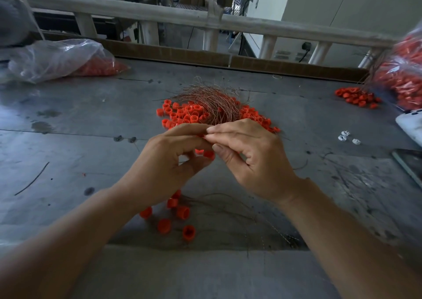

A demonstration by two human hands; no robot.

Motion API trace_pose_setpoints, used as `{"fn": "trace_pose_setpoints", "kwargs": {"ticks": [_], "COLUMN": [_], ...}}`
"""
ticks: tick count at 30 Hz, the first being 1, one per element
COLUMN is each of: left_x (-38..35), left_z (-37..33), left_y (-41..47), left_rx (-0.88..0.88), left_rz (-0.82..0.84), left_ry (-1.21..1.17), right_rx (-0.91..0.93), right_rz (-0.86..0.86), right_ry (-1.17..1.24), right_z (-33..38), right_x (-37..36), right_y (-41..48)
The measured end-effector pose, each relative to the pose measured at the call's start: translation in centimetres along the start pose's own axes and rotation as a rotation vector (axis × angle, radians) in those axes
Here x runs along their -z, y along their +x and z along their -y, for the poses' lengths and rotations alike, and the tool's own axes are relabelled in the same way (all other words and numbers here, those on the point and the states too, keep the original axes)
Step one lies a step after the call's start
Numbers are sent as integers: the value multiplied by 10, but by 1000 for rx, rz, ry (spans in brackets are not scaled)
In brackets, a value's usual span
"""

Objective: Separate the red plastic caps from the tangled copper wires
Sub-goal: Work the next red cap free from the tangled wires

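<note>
A tangle of thin copper wires [210, 100] lies over a heap of red plastic caps [182, 115] in the middle of the grey table. Just in front of it my left hand [169, 159] and my right hand [251, 155] meet fingertip to fingertip, pinching a small red piece and a strand of wire between them. A red cap [209, 155] shows below the fingers, by my left thumb. Several loose red caps [178, 216] lie on the table under my left wrist, beside a few stray wires [239, 209].
A clear plastic bag with red caps [68, 59] lies at the back left. Another bag of caps [406, 75] sits at the right edge with a small spilled heap [356, 96] in front. A white object [411, 125], small white pieces [344, 136] and a dark flat device [408, 164] lie on the right. A railing [159, 13] runs behind the table.
</note>
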State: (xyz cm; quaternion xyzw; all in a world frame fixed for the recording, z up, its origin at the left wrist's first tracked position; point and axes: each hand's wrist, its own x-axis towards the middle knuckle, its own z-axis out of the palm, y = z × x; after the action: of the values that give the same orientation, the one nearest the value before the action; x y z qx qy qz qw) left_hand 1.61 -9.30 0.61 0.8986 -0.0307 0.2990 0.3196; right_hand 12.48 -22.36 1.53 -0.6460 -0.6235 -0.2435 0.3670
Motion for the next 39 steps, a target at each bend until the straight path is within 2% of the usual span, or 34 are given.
{"fn": "trace_pose_setpoints", "kwargs": {"ticks": [8,15,21,24,26,28,32,39], "left_x": [-1,3,13,16,14,13,16,15], "left_z": [0,0,-10,-15,-16,-15,-13,-14], "left_y": [0,-1,-3,-5,-6,-7,-5,-4], "left_rx": [-2,54,81,142,141,135,172,222], "left_rz": [-17,-119,-203,-133,-56,-21,-57,-93], "left_ry": [-18,-23,-240,-564,-682,-718,-804,-809], "right_rx": [21,-88,-212,-321,-342,-324,-330,-252], "right_rz": [-5,29,141,126,115,97,27,9], "right_ry": [-5,-36,-66,133,302,390,442,236], "right_z": [1,-3,-6,-4,1,5,7,5], "right_x": [0,1,1,5,6,3,7,12], "right_y": [0,0,-2,-1,0,-1,0,4]}}
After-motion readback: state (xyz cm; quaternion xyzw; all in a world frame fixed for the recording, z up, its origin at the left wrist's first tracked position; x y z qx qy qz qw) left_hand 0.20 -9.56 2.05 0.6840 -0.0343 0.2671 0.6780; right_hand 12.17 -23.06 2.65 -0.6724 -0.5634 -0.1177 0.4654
